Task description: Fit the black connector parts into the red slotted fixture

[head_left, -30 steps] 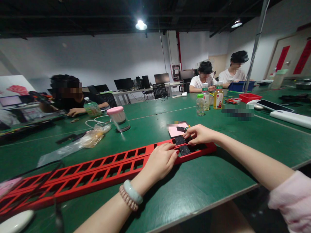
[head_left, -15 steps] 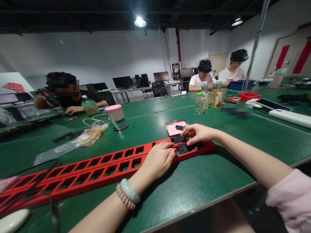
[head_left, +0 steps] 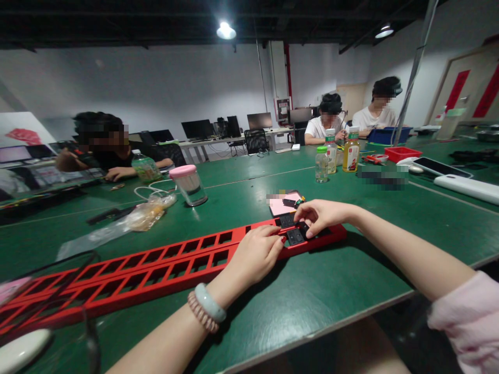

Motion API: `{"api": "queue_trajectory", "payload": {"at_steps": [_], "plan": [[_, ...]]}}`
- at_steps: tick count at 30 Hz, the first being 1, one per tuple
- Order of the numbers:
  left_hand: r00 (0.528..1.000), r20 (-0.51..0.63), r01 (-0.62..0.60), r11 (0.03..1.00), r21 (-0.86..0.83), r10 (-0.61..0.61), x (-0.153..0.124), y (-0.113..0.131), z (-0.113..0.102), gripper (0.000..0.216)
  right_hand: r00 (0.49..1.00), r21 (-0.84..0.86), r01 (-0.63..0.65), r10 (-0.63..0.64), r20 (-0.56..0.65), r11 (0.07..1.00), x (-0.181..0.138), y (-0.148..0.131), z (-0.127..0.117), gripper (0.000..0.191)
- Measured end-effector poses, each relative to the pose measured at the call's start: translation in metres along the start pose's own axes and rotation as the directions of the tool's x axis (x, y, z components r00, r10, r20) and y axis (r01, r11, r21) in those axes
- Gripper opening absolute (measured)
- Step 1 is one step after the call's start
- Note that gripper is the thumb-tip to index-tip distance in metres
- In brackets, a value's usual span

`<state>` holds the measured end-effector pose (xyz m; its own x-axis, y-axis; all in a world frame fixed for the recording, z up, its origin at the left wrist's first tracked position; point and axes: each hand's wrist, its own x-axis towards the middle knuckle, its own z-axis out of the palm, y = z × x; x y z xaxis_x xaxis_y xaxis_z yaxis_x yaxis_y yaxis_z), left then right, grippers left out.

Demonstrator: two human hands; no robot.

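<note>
A long red frame (head_left: pixel 156 294) with two rows of square openings lies across the table in front of me. Black square modules (head_left: pixel 295 237) with small holes fill openings near its right end. My left hand (head_left: pixel 255 254) rests on the frame with fingers stretched toward these modules, a bracelet and a beaded band at its wrist. Thumb and fingers of my right hand (head_left: pixel 325 215) pinch a black module (head_left: pixel 303 227), tilted and partly hidden, beside the seated ones. Just behind the frame lies a pink pad (head_left: pixel 278 206) with a small black piece (head_left: pixel 289 202) on it.
A pink-lidded jar (head_left: pixel 189 187) and a plastic bag (head_left: pixel 150 215) stand beyond the frame. Several bottles (head_left: pixel 351 153), a red tray (head_left: pixel 401 154) and a phone (head_left: pixel 440 168) are farther right. A white object (head_left: pixel 25 349) lies near left. Other people sit across the table.
My right hand has shifted slightly toward me, and the black module in its fingers shows more clearly, tilted. My left hand stays on the frame. The view has moved slightly.
</note>
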<state>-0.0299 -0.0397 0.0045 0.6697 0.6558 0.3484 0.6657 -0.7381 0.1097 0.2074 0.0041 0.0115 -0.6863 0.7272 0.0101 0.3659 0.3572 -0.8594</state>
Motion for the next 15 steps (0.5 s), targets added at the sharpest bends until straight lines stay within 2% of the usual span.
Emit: {"api": "queue_trajectory", "payload": {"at_steps": [8,15], "plan": [[1.0,-0.003,0.014,1.0,0.013,-0.013,-0.0006,-0.0008,0.0012,0.035,0.999,-0.055,-0.035,0.036,0.023,0.998,-0.0027,-0.0028,0.0008,0.048],[1.0,-0.001,0.019,1.0,0.011,-0.019,0.0001,0.0005,-0.0003,0.035,0.999,-0.074,-0.016,0.019,0.037,0.997,-0.0012,-0.0037,0.0037,0.047]]}}
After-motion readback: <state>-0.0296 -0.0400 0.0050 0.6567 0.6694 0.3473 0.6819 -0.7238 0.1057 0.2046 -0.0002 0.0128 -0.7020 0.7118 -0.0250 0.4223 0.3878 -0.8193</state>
